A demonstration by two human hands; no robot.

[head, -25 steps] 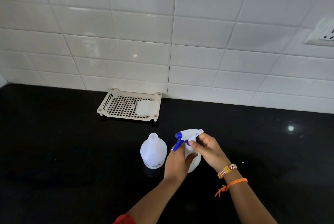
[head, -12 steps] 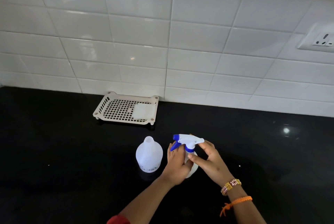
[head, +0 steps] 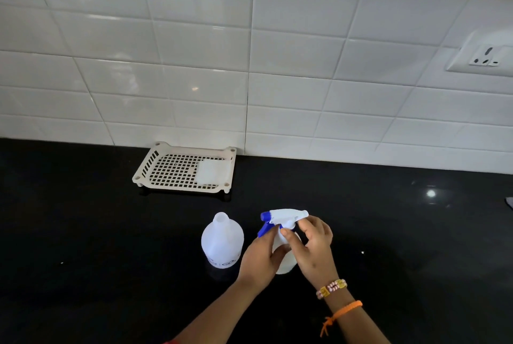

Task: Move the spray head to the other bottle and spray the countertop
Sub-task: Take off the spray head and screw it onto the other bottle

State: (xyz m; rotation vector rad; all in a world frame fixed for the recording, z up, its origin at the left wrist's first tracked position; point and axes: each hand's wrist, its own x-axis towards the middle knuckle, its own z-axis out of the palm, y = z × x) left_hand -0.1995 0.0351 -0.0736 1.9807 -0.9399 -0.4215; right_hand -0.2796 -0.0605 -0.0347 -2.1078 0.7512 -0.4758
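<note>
Two white plastic bottles stand side by side on the black countertop [head: 83, 232]. The left bottle [head: 222, 243] has an open neck and no cap. The right bottle [head: 286, 260] carries the white spray head [head: 286, 217] with a blue nozzle and blue trigger pointing left. My left hand [head: 261, 257] wraps around the right bottle's body. My right hand [head: 313, 249] pinches the collar of the spray head with its fingertips. Most of the right bottle is hidden behind both hands.
A cream perforated plastic tray [head: 177, 170] with a pale pad in it sits against the white tiled wall [head: 249, 66]. A wall socket [head: 484, 57] is at the upper right. A small grey object [head: 509, 202] shows at the right edge.
The spray head has turned so its nozzle points more to the left. My right hand has shifted its fingers around the collar. The left hand keeps its hold on the bottle.
</note>
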